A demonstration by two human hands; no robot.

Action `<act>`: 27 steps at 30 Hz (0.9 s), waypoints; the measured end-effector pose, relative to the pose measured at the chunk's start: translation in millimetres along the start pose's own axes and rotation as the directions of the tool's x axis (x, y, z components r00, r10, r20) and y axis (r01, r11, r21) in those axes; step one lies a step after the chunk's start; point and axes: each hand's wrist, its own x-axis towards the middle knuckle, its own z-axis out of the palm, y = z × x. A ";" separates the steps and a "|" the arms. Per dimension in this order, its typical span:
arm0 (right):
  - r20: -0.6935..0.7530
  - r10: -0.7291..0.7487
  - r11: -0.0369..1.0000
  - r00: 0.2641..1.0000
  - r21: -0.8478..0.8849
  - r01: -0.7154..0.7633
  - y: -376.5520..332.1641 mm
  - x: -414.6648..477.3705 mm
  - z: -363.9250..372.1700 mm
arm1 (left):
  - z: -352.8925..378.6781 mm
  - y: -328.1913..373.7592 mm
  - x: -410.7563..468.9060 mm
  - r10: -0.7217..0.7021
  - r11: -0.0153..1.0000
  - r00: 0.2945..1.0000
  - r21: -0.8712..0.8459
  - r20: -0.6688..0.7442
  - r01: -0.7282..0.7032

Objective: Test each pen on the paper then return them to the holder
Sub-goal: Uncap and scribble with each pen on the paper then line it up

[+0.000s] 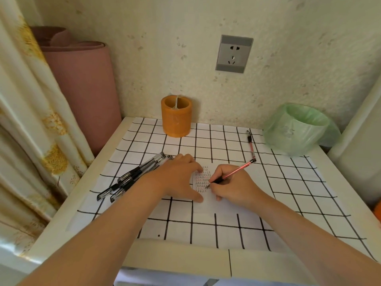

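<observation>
My right hand grips a red pen, its tip touching a small white paper covered with rows of red and black marks. My left hand lies flat on the paper's left edge, fingers spread. Several black pens lie in a loose bundle on the checked cloth to the left of my left hand. Another red pen lies alone farther back on the right. The orange cylindrical holder stands at the back by the wall, with nothing seen sticking out of it.
A small bin lined with a green bag sits at the back right corner. A rolled pink mat and a curtain stand left of the table. A wall socket is above. The white table's front edge is near me.
</observation>
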 end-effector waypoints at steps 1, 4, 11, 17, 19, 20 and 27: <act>0.005 -0.009 1.000 1.000 -0.006 0.010 1.0 0.5 0.3 | -0.1 0.2 -0.2 0.001 1.000 1.000 0.001 0.001 -0.001; 0.007 -0.025 1.000 1.000 -0.016 0.025 2.0 1.1 1.6 | 0.0 0.7 -0.4 -0.002 1.000 1.000 0.007 0.001 0.002; -0.018 -0.052 0.988 0.998 -0.144 0.049 7.6 3.9 1.6 | 2.1 -0.5 -0.6 -0.002 1.000 1.000 0.006 -0.004 0.002; 0.017 -0.089 0.984 0.996 -0.152 0.090 11.4 4.5 0.3 | 2.0 0.6 0.3 -0.008 1.000 1.000 -0.007 -0.005 0.008; 0.032 -0.095 0.985 0.995 -0.145 0.098 11.0 4.2 1.1 | 2.4 1.2 -0.4 -0.009 1.000 1.000 -0.002 -0.009 0.009; 0.039 -0.095 0.985 0.995 -0.141 0.099 10.7 4.1 1.5 | 2.6 1.5 -0.7 -0.008 1.000 1.000 0.001 -0.013 0.008; 0.052 -0.120 0.982 0.991 -0.139 0.126 11.1 3.3 1.9 | 2.6 2.3 -0.4 -0.012 1.000 1.000 0.006 -0.010 0.012</act>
